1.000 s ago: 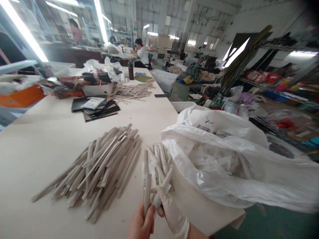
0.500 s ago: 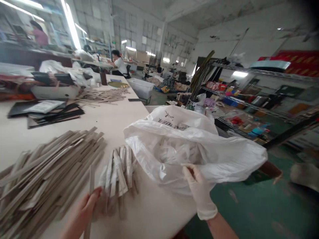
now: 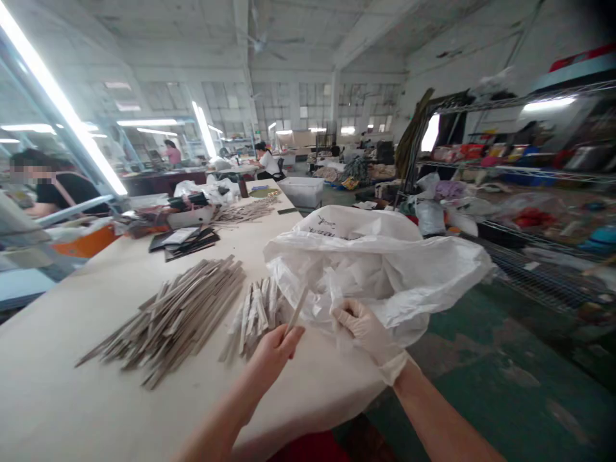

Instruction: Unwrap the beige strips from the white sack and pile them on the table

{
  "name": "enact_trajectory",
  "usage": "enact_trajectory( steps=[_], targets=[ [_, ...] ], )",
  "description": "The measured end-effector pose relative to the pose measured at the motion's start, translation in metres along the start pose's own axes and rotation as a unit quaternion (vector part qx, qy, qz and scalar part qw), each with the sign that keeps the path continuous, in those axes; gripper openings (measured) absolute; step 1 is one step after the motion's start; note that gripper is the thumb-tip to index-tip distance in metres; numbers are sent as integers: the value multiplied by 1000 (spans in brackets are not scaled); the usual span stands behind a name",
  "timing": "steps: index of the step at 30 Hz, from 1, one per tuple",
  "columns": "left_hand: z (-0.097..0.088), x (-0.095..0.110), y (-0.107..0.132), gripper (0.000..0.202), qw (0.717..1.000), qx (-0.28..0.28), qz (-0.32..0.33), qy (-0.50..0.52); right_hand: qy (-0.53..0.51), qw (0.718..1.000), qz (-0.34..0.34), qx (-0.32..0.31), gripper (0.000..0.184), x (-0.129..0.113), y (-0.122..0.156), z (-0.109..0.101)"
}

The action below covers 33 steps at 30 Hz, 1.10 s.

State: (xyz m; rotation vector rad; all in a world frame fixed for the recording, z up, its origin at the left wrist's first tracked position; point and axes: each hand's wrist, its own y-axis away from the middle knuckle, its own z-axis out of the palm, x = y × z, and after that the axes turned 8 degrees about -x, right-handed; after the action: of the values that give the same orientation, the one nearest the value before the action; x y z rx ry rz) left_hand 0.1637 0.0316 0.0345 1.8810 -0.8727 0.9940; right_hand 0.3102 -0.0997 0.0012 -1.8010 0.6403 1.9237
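Note:
My bare left hand (image 3: 273, 350) pinches a thin grey strip (image 3: 298, 307) that sticks up and to the right. To its right my right hand (image 3: 366, 332), in a white glove, is closed on the edge of a big white plastic bag (image 3: 385, 269) that lies open at the table's right edge. A small bundle of wrapped strips (image 3: 255, 311) lies just beyond my left hand. Further left on the pale table (image 3: 58, 398) sits a large heap of grey strips (image 3: 178, 317).
Black sheets (image 3: 185, 240), a white box (image 3: 190, 217) and more strips (image 3: 245, 210) lie further along the table. People sit at the far end and at the left. Wire shelving (image 3: 529, 192) full of goods stands right across a green floor (image 3: 505, 385). A white bin (image 3: 303, 191) stands beyond.
The view has swung and lifted. My left hand has raised the strip from the table toward the bag. My right hand has closed on the bag's edge.

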Motion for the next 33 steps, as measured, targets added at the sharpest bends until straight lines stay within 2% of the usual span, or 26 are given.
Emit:
enact_trajectory(
  steps=[2,4,7,9,11,15,18,21,24,29,31,33],
  targets=[
    [14,11,-5,46,998,-39,-21,49,-68,995,46,-53,33,7,15,17],
    [22,16,-10,38,997,-40,-24,65,-91,986,83,-112,33,13,32,31],
    [28,18,-10,29,999,-22,-13,25,-114,966,134,-187,33,21,55,43],
    [30,18,-4,27,1000,-22,-5,-11,-141,954,158,-211,33,24,66,44],
    [33,19,8,24,999,-17,3,-40,-192,950,148,-196,33,26,70,43],
    [40,17,50,31,996,7,2,-85,-330,934,105,-91,37,28,63,34],
    [51,5,82,37,993,-16,-2,-121,-407,908,92,-40,38,29,56,30],
    [66,-9,99,39,988,-21,-6,-152,-437,897,71,3,37,30,53,33],
    [78,-19,101,37,988,-6,-27,-155,-418,906,54,39,36,31,53,36],
    [85,-12,93,43,993,-39,-88,-67,-273,959,-27,70,36,34,61,38],
    [81,-6,91,47,993,-59,-103,-29,-222,973,-35,44,38,37,67,39],
    [73,-4,93,47,991,-86,-103,-4,-190,981,-16,-31,39,41,72,40]
  ],
)
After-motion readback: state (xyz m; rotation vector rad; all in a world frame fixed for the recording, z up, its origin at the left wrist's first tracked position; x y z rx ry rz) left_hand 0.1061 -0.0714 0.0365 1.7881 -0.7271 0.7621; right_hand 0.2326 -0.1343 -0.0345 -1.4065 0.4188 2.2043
